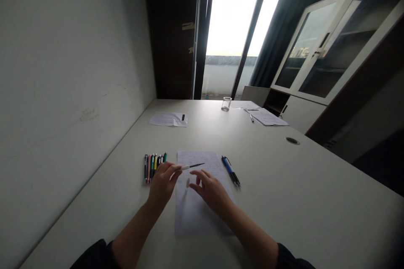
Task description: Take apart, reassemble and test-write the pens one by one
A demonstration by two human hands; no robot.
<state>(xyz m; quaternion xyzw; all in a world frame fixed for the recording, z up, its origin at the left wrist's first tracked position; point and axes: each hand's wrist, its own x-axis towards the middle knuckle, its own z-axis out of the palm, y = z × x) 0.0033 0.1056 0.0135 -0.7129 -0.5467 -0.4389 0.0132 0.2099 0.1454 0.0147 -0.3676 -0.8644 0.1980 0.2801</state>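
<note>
My left hand [163, 178] is closed on a pen [186, 167] with a white barrel. From the barrel a dark refill with a fine tip sticks out, pointing right over the lined paper [202, 218]. Just below the pen, my right hand [206, 185] is open, thumb and forefinger apart and slightly curved. Close to the right thumb tip is a small translucent piece [187, 183]; I cannot tell whether the thumb touches it. Handwriting covers the upper part of the paper, partly hidden by my hands.
Several pens [151, 164] lie in a row left of the paper, and a few blue and black pens [232, 172] lie right of it. Farther back are a glass jar [226, 104], a creased sheet [168, 119] and stacked papers [268, 117]. A wall [78, 71] borders the table's left side.
</note>
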